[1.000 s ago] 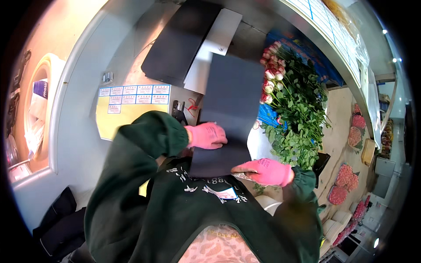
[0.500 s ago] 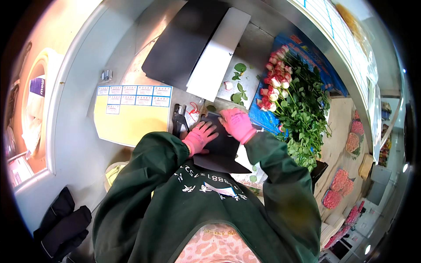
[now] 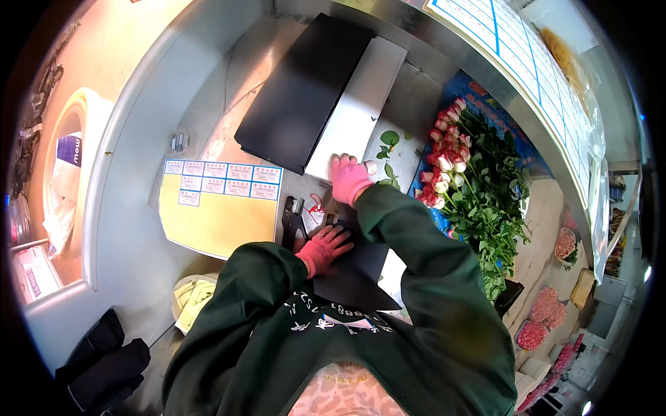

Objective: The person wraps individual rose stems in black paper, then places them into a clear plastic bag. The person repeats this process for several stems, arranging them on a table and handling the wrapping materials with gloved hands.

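- Left hand (image 3: pixel 326 251) is lying spread on a matte black sheet (image 3: pixel 357 276) near the worktop's (image 3: pixel 413 104) front edge.
- Right hand (image 3: pixel 350 179) is touching a smooth, oblong white sheet (image 3: pixel 357 111), grip unclear.

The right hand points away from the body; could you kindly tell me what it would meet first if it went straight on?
Most likely the white sheet: the right hand overlaps its near end in this view, though depth is unclear, so they may be touching now.
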Tool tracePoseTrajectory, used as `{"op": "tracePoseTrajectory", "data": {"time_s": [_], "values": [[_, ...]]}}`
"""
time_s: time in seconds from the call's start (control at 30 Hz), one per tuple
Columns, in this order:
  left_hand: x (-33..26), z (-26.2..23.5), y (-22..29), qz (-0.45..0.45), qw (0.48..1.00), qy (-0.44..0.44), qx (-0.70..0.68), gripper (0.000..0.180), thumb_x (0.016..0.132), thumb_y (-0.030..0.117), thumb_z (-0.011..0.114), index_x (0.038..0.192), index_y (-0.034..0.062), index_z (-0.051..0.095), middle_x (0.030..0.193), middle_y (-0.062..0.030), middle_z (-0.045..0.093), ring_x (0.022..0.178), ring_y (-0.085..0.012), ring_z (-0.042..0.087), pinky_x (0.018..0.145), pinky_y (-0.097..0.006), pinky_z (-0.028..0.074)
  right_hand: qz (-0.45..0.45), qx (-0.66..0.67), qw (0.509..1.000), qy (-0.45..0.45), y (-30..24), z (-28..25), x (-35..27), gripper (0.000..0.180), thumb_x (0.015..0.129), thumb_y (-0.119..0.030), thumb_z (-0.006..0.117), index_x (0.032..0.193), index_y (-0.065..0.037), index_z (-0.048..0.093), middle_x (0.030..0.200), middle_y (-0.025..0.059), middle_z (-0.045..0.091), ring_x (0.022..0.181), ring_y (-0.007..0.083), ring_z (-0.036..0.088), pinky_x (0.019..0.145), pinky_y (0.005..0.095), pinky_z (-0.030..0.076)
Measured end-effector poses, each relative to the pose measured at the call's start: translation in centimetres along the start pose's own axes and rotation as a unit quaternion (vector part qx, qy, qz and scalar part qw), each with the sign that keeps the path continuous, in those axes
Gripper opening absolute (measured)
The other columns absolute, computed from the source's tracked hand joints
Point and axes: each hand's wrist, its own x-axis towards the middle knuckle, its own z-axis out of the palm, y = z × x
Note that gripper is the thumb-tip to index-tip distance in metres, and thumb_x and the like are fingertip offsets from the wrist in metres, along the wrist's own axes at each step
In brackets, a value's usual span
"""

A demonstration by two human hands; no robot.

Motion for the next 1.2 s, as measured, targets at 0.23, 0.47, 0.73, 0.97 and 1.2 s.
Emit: {"op": "tracePoseTrajectory", "data": {"time_s": [0.23,0.47,0.73,0.97,1.2], "values": [[1.4,-1.4,1.0,0.023,0.999,-0.021,0.027,0.092,0.065,0.05,0.078,0.143,0.0167,0.042,0.151,-0.0153,0.034,0.14,-0.0379,0.028,0.115,-0.056,0.021,-0.04,0.105,0.989,0.093,10.1,-12.0,-1.3,0.039,0.087,-0.014,0.052,0.125,-0.01,0.059,0.107,0.0184,0.068,0.1,0.0362,0.065,0.086,0.046,0.052],[1.0,-1.5,1.2,-0.005,0.998,-0.044,0.036,0.089,0.067,0.05,0.077,0.14,0.0136,0.044,0.149,-0.0162,0.034,0.14,-0.0375,0.028,0.114,-0.055,0.022,-0.224,0.072,0.967,0.101,5.7,-19.0,-26.4,0.06,0.077,-0.002,0.055,0.135,-0.012,0.048,0.119,0.0133,0.06,0.098,0.0323,0.062,0.079,0.0402,0.053],[1.5,-0.8,1.8,-0.056,0.994,-0.059,0.074,0.092,0.065,0.058,0.075,0.14,0.0117,0.047,0.149,-0.019,0.035,0.14,-0.0396,0.026,0.117,-0.05,0.021,-0.2,0.278,0.94,0.004,3.6,-1.3,-24.6,0.049,0.084,-0.002,0.052,0.133,-0.009,0.049,0.105,0.0207,0.063,0.091,0.0392,0.063,0.076,0.0455,0.051],[1.0,-0.7,0.9,-0.028,0.999,-0.006,0.044,0.078,0.069,0.048,0.075,0.133,0.011,0.052,0.144,-0.0179,0.044,0.134,-0.0377,0.038,0.113,-0.046,0.03,-0.177,0.143,0.972,0.052,2.6,6.0,-20.5,0.045,0.083,-0.005,0.054,0.127,-0.009,0.05,0.115,0.013,0.061,0.105,0.0329,0.061,0.083,0.044,0.051],[-0.8,-7.0,4.0,-0.372,0.519,-0.033,-0.769,0.039,0.098,0.041,0.051,0.118,0.008,0.059,0.099,-0.005,0.067,0.083,-0.0135,0.066,0.065,-0.021,0.05,-0.159,0.188,0.968,0.047,2.7,6.0,-20.6,0.05,0.081,-0.015,0.062,0.129,-0.009,0.049,0.12,0.0129,0.058,0.11,0.0337,0.057,0.093,0.0428,0.046]]}}
